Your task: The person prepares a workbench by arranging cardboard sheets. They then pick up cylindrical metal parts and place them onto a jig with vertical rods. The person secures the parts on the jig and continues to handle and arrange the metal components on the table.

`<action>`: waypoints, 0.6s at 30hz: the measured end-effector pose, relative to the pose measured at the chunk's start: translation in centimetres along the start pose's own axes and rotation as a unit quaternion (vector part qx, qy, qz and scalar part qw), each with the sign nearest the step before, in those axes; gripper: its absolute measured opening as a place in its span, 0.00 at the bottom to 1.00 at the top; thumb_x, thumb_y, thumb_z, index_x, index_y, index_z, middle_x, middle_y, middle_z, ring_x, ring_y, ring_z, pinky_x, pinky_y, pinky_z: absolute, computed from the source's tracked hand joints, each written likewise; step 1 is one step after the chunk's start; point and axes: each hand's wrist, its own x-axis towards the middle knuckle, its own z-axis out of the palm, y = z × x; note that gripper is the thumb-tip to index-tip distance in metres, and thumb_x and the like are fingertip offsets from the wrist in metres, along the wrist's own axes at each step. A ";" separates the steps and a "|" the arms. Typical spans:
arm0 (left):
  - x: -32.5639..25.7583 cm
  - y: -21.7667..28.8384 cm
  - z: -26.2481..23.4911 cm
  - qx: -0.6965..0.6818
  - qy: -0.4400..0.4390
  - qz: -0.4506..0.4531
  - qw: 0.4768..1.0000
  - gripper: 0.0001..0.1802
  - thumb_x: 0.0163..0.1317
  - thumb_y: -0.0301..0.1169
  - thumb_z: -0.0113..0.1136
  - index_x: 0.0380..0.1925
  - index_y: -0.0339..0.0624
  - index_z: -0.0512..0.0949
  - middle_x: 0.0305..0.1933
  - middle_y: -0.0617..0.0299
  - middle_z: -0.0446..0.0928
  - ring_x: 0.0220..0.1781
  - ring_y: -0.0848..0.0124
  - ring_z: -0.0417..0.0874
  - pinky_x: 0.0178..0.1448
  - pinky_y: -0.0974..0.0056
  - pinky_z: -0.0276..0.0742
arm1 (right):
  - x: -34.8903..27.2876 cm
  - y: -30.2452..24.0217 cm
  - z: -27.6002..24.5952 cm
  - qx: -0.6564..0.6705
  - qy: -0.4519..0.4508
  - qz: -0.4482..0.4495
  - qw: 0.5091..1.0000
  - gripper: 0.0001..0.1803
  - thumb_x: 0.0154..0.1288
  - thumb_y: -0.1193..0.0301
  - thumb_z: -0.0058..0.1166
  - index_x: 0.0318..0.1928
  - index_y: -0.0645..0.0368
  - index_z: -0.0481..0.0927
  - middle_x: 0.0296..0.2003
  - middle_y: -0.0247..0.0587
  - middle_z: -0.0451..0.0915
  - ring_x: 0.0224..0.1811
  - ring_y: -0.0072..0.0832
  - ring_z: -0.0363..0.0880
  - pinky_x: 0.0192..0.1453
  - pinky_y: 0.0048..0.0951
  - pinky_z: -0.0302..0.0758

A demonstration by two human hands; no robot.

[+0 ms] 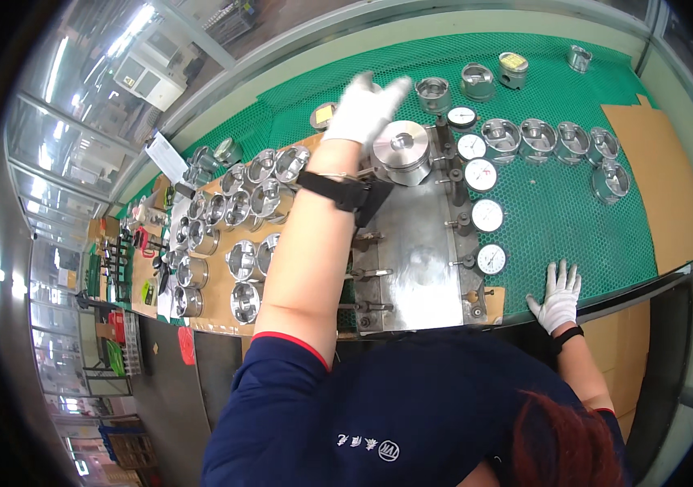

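My left hand [366, 108], in a white glove, is raised at the far side of the bench, slightly smeared by motion. Its fingers look apart, with nothing visible between them. Just below it, a large shiny piston [403, 154] stands crown up at the far end of a metal gauge fixture [415, 268]. Several round dial gauges [480, 174] line the fixture's right side. My right hand [557, 299], also gloved, lies flat with fingers spread on the green mat [561, 235] near the front edge.
Many upturned pistons [269, 195] stand on cardboard at the left. More pistons [537, 138] sit on the mat at the right and back; one bears a yellow label [514, 62]. A cardboard sheet [659, 187] lies at the far right. Glass panels border the bench.
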 end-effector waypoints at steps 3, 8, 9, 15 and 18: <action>0.5 0.6 -3.4 -0.096 0.090 0.079 0.988 0.49 0.63 0.59 0.64 0.69 0.26 0.69 0.64 0.38 0.77 0.65 0.54 0.80 0.69 0.59 0.73 | 0.1 0.1 0.1 0.011 0.000 -0.003 1.000 0.59 0.57 0.43 0.64 0.79 0.62 0.52 0.79 0.65 0.48 0.82 0.66 0.40 0.82 0.63 0.39; -1.0 2.6 -5.5 -0.023 0.004 0.043 0.999 0.48 0.64 0.62 0.61 0.68 0.29 0.71 0.63 0.42 0.79 0.66 0.57 0.80 0.71 0.59 0.71 | 0.0 0.3 0.2 0.011 -0.006 0.003 1.000 0.60 0.56 0.43 0.64 0.79 0.62 0.52 0.79 0.64 0.48 0.82 0.65 0.38 0.83 0.63 0.38; -1.9 3.1 -4.7 -0.031 -0.024 0.028 0.999 0.48 0.64 0.64 0.59 0.69 0.32 0.72 0.63 0.42 0.80 0.68 0.54 0.79 0.72 0.57 0.71 | 0.0 0.3 0.2 0.012 -0.006 0.004 1.000 0.60 0.56 0.43 0.64 0.79 0.62 0.52 0.79 0.64 0.48 0.82 0.65 0.38 0.83 0.63 0.37; -0.3 -1.9 1.9 0.473 -0.205 0.101 0.851 0.63 0.43 0.67 0.67 0.71 0.33 0.64 0.64 0.42 0.78 0.66 0.49 0.79 0.74 0.50 0.68 | 0.0 0.0 -0.7 0.017 -0.014 0.009 1.000 0.59 0.57 0.43 0.64 0.79 0.62 0.52 0.79 0.64 0.48 0.82 0.65 0.39 0.83 0.63 0.38; -1.4 -1.7 3.6 0.480 -0.225 0.090 0.843 0.62 0.43 0.65 0.71 0.72 0.33 0.64 0.65 0.41 0.77 0.67 0.48 0.78 0.72 0.51 0.71 | 0.1 0.0 -0.5 0.017 -0.007 0.004 1.000 0.59 0.56 0.43 0.64 0.79 0.62 0.52 0.79 0.63 0.48 0.82 0.64 0.39 0.83 0.62 0.39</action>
